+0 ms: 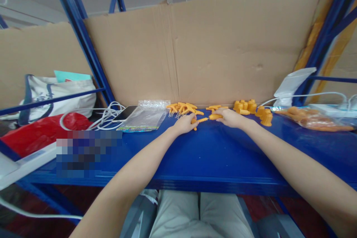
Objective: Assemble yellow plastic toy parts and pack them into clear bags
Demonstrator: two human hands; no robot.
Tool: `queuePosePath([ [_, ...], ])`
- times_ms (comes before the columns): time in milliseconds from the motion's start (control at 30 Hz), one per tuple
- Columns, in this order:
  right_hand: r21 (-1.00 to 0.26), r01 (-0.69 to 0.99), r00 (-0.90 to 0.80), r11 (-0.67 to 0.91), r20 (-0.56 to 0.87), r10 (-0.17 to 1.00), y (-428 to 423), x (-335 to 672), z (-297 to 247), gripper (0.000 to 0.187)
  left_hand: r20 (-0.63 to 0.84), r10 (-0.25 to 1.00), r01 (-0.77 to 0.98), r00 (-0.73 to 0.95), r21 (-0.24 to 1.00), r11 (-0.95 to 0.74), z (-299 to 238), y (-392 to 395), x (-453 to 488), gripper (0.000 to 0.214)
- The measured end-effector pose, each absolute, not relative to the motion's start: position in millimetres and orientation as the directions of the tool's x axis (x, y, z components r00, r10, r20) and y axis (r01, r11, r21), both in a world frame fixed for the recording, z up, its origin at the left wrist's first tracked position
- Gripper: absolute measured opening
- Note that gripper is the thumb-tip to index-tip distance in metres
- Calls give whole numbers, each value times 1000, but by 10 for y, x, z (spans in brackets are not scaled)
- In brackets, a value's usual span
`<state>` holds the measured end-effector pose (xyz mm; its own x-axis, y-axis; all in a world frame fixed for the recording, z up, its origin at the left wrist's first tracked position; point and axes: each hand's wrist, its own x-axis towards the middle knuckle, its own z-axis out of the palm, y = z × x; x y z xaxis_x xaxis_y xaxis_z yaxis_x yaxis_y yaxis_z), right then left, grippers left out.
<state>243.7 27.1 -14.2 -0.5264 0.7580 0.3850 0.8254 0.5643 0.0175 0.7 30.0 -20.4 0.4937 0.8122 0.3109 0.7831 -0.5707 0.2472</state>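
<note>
My left hand (184, 124) is closed on an orange T-handled piece (202, 120) whose ridged, screw-like shaft points right. My right hand (230, 117) pinches a short orange sleeve-like piece (214, 117). The shaft tip and the sleeve face each other just above the blue shelf (200, 156), close together; whether they touch I cannot tell. Behind my left hand lies a pile of orange handles (185, 108) with metal spirals. Another orange handle (213, 108) lies behind my right hand. Several orange hollow-looking bodies (248, 106) stand beyond that hand, with more (266, 117) to their right.
Left of my hands lie a clear plastic bag (147, 119), a phone (126, 113) and white cables (107, 117). A red bag (44, 132) sits farther left. At right lies a clear bag of orange parts (312, 119). A cardboard wall (206, 52) closes off the back.
</note>
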Motion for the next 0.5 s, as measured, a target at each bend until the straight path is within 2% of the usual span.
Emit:
queuePosePath([
  [200, -2, 810, -534, 587, 411, 738, 196, 2329, -145, 37, 427, 748, 739, 508, 229, -633, -232, 340, -28, 33],
  [500, -27, 769, -568, 639, 430, 702, 218, 2323, -194, 37, 462, 785, 665, 413, 435, -607, -245, 391, -11, 21],
])
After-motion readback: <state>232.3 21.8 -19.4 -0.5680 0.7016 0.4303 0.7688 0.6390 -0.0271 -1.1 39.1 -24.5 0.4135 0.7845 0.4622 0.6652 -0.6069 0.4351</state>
